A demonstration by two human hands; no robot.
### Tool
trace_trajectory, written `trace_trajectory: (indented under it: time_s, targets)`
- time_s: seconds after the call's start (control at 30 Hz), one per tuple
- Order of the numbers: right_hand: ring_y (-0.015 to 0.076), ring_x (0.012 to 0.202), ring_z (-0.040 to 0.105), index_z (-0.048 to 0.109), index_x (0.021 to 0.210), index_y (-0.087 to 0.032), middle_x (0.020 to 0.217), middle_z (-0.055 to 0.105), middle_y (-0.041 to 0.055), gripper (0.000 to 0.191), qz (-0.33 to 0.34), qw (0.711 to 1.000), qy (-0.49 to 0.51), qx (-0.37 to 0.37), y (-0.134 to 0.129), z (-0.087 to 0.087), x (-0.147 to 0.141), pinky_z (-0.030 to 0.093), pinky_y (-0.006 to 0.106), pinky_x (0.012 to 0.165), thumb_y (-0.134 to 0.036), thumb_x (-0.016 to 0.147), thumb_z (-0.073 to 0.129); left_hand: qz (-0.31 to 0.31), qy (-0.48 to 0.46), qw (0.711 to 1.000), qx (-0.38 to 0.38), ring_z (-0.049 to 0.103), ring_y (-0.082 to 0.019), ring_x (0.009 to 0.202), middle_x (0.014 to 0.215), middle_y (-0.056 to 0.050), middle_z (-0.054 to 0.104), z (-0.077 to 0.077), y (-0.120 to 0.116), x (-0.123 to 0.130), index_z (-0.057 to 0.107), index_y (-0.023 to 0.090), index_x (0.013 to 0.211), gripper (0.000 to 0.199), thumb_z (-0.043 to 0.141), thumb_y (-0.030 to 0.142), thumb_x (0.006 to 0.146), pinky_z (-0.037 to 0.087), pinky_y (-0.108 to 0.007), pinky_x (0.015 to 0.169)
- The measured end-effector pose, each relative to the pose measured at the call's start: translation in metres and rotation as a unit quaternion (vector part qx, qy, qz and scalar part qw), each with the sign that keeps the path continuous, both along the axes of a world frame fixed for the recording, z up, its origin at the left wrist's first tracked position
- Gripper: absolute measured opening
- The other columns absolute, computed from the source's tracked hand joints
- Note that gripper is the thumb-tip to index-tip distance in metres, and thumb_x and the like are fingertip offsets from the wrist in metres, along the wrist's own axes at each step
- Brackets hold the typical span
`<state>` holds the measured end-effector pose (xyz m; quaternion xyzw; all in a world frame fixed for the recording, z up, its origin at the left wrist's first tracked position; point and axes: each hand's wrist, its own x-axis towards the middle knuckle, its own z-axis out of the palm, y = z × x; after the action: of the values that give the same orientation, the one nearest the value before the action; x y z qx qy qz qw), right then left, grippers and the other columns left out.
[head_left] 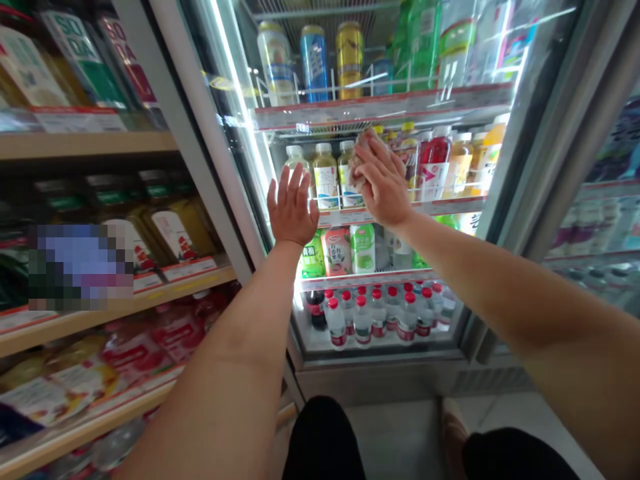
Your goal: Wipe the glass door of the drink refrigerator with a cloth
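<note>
A crumpled brownish cloth (361, 160) is under my right hand (385, 190), whose fingers curl over it against the glass door (320, 130) of a lit drinks cooler. To the left, my left hand (293, 210) is raised at the glass with its fingers spread and nothing in it. Behind the glass, between and around my hands, stand bottles with pale labels (326, 177). A red drink bottle (435, 163) is right of the cloth.
Wooden shelves (90, 143) with bottles and packs line the left side. Inside the cooler are cans (314, 63) above and red-capped bottles (361, 320) at the bottom. A metal door frame (545, 133) rises on the right. My knees (325, 440) are below.
</note>
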<state>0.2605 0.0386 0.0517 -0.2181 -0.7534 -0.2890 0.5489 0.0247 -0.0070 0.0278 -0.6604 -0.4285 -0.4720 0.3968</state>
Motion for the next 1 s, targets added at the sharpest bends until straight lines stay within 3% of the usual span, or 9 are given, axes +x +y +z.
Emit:
trace_trajectory:
  time_s: [0.27,0.47,0.63,0.77,0.87,1.0]
  targets:
    - [0.0199,0.155,0.033,0.066,0.111,-0.028,0.155,0.055,-0.0028,0.031,-0.011,0.997,-0.059,0.041,-0.006,-0.034,-0.007,0.033,0.050,0.126,-0.023,0.101,0.038,-0.001,0.016,1.000,0.012,0.019,-0.023,0.159,0.164,-0.005,0.041,-0.001,0.002,-0.003,0.041,0.025,0.154,0.057,0.048,0.030,0.098,0.005,-0.047,0.133]
    - [0.0204,0.154,0.036,0.068,0.113,-0.026,0.154,0.056,-0.0022,0.033,-0.025,0.994,-0.078,0.074,-0.006,-0.042,-0.008,0.036,0.048,0.124,-0.018,0.099,0.039,-0.004,0.017,1.000,0.019,0.019,-0.023,0.159,0.164,-0.005,0.041,-0.002,0.005,-0.004,0.041,0.026,0.154,0.057,0.047,0.031,0.098,0.007,-0.048,0.133]
    - [0.0193,0.155,0.033,0.068,0.116,-0.027,0.155,0.055,-0.0009,0.032,0.016,0.991,-0.126,0.037,-0.007,-0.047,-0.002,0.031,0.048,0.126,-0.021,0.100,0.041,0.021,0.046,0.997,0.053,0.019,-0.023,0.159,0.164,-0.007,0.041,-0.004,0.008,-0.006,0.039,0.025,0.155,0.059,0.047,0.027,0.097,0.011,-0.050,0.132]
    - [0.0201,0.154,0.036,0.069,0.112,-0.028,0.154,0.056,-0.0011,0.029,0.036,0.986,-0.162,0.030,-0.007,-0.034,0.006,0.034,0.049,0.124,-0.022,0.102,0.042,0.031,0.058,0.996,0.055,0.015,-0.022,0.160,0.165,-0.007,0.039,-0.004,0.011,-0.008,0.037,0.022,0.156,0.058,0.044,0.028,0.099,0.012,-0.052,0.132]
    - [0.0214,0.153,0.038,0.069,0.109,-0.028,0.153,0.057,-0.0022,0.029,0.037,0.987,-0.151,0.028,-0.004,-0.008,0.010,0.034,0.051,0.124,-0.021,0.100,0.043,0.015,0.037,0.999,0.023,0.014,-0.022,0.160,0.167,-0.005,0.036,-0.004,0.011,-0.008,0.037,0.022,0.155,0.054,0.043,0.034,0.102,0.007,-0.054,0.133]
    - [0.0246,0.156,0.032,0.067,0.115,-0.030,0.157,0.052,-0.0047,0.032,0.028,0.998,-0.062,0.002,0.002,0.026,0.019,0.028,0.060,0.127,-0.017,0.096,0.044,-0.002,0.020,1.000,0.009,0.016,-0.023,0.160,0.166,-0.005,0.038,-0.003,0.009,-0.007,0.040,0.024,0.154,0.055,0.046,0.035,0.101,0.006,-0.053,0.133]
